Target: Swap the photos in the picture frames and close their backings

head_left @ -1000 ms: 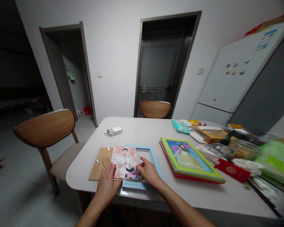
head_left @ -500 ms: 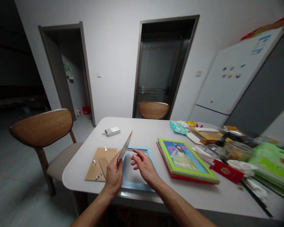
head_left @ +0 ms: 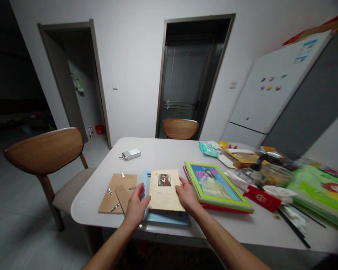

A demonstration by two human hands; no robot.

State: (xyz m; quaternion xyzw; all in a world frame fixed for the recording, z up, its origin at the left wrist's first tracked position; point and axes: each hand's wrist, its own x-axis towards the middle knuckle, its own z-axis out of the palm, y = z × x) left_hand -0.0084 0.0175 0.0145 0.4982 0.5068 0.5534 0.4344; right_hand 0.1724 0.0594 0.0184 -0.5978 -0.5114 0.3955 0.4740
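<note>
A cream card (head_left: 166, 193) with a small picture printed on it faces up above a light blue frame (head_left: 169, 218), covering most of it. My right hand (head_left: 188, 195) grips the card's right edge between thumb and fingers. At the card's left side my left hand (head_left: 138, 204) is open, its fingers spread and its thumb close to the edge. Left of the frame lies a brown backing board (head_left: 107, 198) with metal clips and a stand flap, partly behind my left hand. To the right, a green frame (head_left: 218, 187) with a picture rests on a red one.
A silver-white device (head_left: 131, 154) lies at the table's back left. Crowding the right side are a glass jar (head_left: 276, 176), a red packet (head_left: 261, 198), crumpled tissues, wrappers and a green package (head_left: 321, 195). Wooden chairs (head_left: 47, 150) stand left and behind the table (head_left: 163, 152).
The card has turned from nearly edge-on to face up over the blue frame. My right hand has taken hold of it, while my left hand has let go and opened. The view has shifted slightly.
</note>
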